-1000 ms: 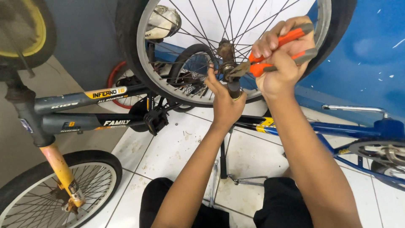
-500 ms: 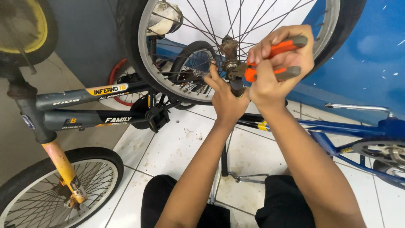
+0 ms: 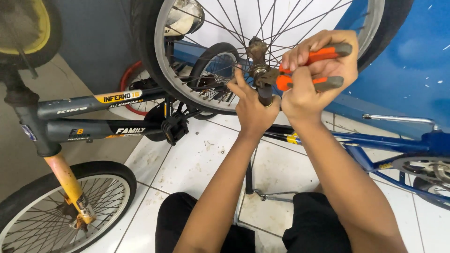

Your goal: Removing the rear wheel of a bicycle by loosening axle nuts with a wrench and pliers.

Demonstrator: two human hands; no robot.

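Note:
A spoked bicycle wheel (image 3: 159,51) stands raised in front of me, its rusty hub and axle (image 3: 257,56) at centre. My right hand (image 3: 311,79) grips pliers with orange and grey handles (image 3: 323,70), whose jaws bite on the axle nut beside the hub. My left hand (image 3: 251,105) is closed around a dark fork leg or tube just under the hub, thumb pointing up toward the axle. Both forearms reach up from my lap.
A dark grey small bicycle (image 3: 89,117) with a yellow fork and its front wheel (image 3: 61,211) stands at left. A blue bicycle frame (image 3: 398,145) lies at right against a blue wall. A kickstand (image 3: 262,192) rests on the white tiled floor between my knees.
Both hands and the pliers have shifted slightly left and down around the hub; the pliers' handles have turned closer to level. The left hand keeps its hold under the axle.

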